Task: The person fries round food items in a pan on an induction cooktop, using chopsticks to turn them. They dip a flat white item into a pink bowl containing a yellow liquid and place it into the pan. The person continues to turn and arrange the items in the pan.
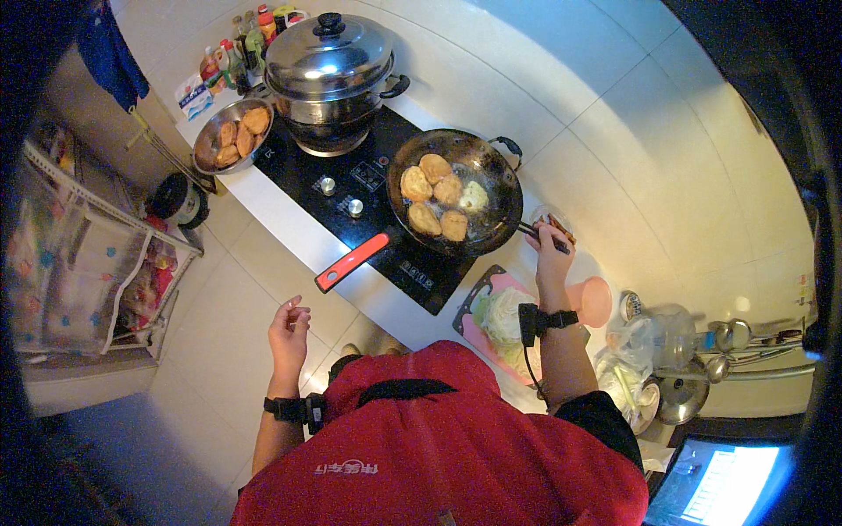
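Note:
My right hand grips dark chopsticks at the wok's right rim; their tips are hard to make out against the dark metal. Several golden-brown fried pieces and one paler piece lie in oil in the wok. The wok stands on a black two-burner cooktop, its red handle reaching over the counter's front edge. My left hand hangs in the air below that handle, holding nothing, its fingers loosely curled and apart.
A lidded steel steamer pot occupies the far burner. Left of it, a metal bowl holds browned pieces. Cut cabbage lies on a pink cutting board under my right forearm, near a pink cup. Bottles crowd the back corner.

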`<state>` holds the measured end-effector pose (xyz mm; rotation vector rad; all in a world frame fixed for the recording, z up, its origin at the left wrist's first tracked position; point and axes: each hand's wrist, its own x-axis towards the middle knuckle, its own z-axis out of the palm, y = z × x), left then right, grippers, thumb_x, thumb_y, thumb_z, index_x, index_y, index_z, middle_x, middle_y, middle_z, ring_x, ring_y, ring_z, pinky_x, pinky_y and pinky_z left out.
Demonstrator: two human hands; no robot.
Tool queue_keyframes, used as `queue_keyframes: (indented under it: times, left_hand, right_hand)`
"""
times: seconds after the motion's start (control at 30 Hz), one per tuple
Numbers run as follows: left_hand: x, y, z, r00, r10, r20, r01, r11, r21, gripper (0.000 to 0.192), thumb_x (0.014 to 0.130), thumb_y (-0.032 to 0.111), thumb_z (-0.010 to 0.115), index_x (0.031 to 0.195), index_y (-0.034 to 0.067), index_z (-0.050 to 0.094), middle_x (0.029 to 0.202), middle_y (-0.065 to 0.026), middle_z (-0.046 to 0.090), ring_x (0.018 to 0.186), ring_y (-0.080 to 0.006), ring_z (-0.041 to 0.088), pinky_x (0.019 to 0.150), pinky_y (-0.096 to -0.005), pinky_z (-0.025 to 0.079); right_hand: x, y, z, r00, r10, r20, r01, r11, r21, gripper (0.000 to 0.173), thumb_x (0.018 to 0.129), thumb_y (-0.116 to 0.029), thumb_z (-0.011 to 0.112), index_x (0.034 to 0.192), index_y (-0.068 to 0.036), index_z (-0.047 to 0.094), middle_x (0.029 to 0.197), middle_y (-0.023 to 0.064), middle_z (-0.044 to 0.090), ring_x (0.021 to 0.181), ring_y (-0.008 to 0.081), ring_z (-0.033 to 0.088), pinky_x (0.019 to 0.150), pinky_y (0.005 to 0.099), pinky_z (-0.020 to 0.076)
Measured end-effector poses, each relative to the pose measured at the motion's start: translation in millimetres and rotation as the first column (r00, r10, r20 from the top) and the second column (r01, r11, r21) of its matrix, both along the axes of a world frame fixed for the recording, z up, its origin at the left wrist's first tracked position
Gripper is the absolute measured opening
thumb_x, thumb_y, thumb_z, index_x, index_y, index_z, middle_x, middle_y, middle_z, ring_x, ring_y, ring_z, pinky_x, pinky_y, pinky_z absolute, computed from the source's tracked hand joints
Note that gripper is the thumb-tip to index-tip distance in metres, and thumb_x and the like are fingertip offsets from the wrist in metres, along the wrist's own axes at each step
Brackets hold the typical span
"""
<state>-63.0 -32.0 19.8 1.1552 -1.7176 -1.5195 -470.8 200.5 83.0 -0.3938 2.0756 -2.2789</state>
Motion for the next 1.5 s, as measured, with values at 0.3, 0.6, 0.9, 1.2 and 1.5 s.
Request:
queue_keyframes:
  times: [0.3,0.6,0.9,1.2,1.5]
  left_hand:
    - [-11,-44,11,0.999,0.031,-0.016,-0.030,0.999,0.042,0.030,0.087,0.000,0.054,0.116,0.000,0.054,0.090,-0.0066,0.062,0.077,-0.0110,0.057,0.068,-0.0242,0.049]
    - [-18,-166,-4,0.974,-0.225,-0.013,0.225,0.974,0.003,0.032,0.085,0.000,0.056,0.117,0.003,0.055,0.089,-0.0060,0.062,0.077,-0.0109,0.057,0.066,-0.0238,0.049]
    - [-22,-235,-15,0.928,-0.372,0.012,0.372,0.928,0.009,0.031,0.085,0.004,0.056,0.117,0.003,0.054,0.091,-0.0062,0.062,0.077,-0.0111,0.057,0.066,-0.0250,0.050]
    - [-27,-216,-11,0.948,-0.316,-0.047,0.319,0.944,0.085,0.032,0.086,0.004,0.056,0.118,0.003,0.054,0.091,-0.0053,0.060,0.078,-0.0108,0.055,0.067,-0.0242,0.050]
    - [-34,-202,-9,0.935,-0.348,-0.059,0.351,0.935,0.049,0.031,0.086,0.005,0.056,0.117,0.001,0.053,0.092,-0.0052,0.061,0.078,-0.0101,0.056,0.067,-0.0232,0.049]
  right_hand:
    - [39,1,17,0.994,0.020,0.109,-0.023,0.999,0.029,0.020,0.088,-0.004,0.054,0.102,0.009,0.059,0.099,0.0148,0.061,0.080,0.0235,0.064,0.071,0.0315,0.0574]
    - [97,-62,-2,0.997,-0.032,-0.076,0.060,0.918,0.392,0.018,0.090,-0.008,0.054,0.104,-0.001,0.063,0.099,0.0071,0.062,0.077,0.0121,0.061,0.069,0.0273,0.0559]
    - [125,-113,-29,0.824,0.210,-0.526,0.303,0.622,0.722,0.013,0.084,-0.008,0.059,0.093,0.000,0.062,0.093,0.0166,0.063,0.091,0.0296,0.060,0.080,0.0358,0.0479]
    - [80,-51,-16,0.821,-0.475,0.318,0.537,0.832,-0.143,0.031,0.093,-0.025,0.049,0.092,0.005,0.050,0.090,0.0169,0.056,0.086,0.0283,0.064,0.069,0.0314,0.0541]
    - [69,-46,-36,0.836,-0.455,0.307,0.508,0.853,-0.120,0.032,0.091,-0.028,0.054,0.094,0.003,0.050,0.087,0.0142,0.057,0.077,0.0294,0.065,0.062,0.0318,0.0537]
